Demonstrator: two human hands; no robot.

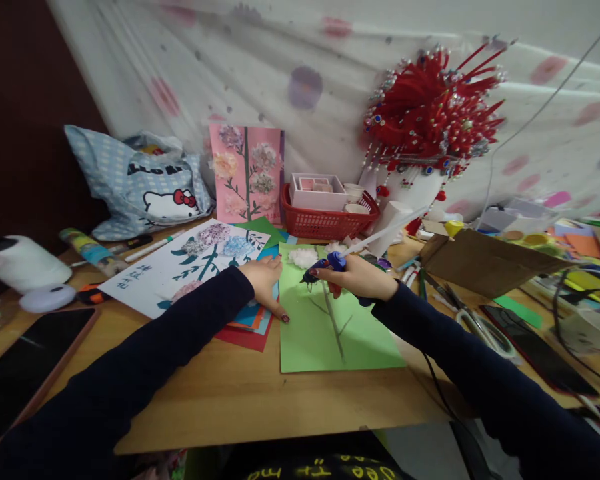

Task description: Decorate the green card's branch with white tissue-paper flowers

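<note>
A green sheet (pixel 375 340) with a drawn dark stem and branches lies on the wooden table. White fluffy flowers (pixel 303 257) sit along its top edge. My right hand (pixel 363 277) grips a blue glue gun (pixel 325 265), its nozzle over the upper part of the sheet and a long white glue stick (pixel 375 235) rising from its back. Flat at the sheet's left edge rests my left hand (pixel 264 280), fingers apart, partly over a stack of coloured papers (pixel 245 337). Beside it is a white sheet (pixel 145 283) with flowers and painted leaves.
Behind stand a pink flower picture (pixel 247 173), a red basket (pixel 310 223) and a red beaded headdress (pixel 435 113). A checked bag (pixel 145 183) and a phone (pixel 30 367) are at the left. Scissors (pixel 473 320), another phone (pixel 540 350) and cardboard (pixel 485 261) lie right.
</note>
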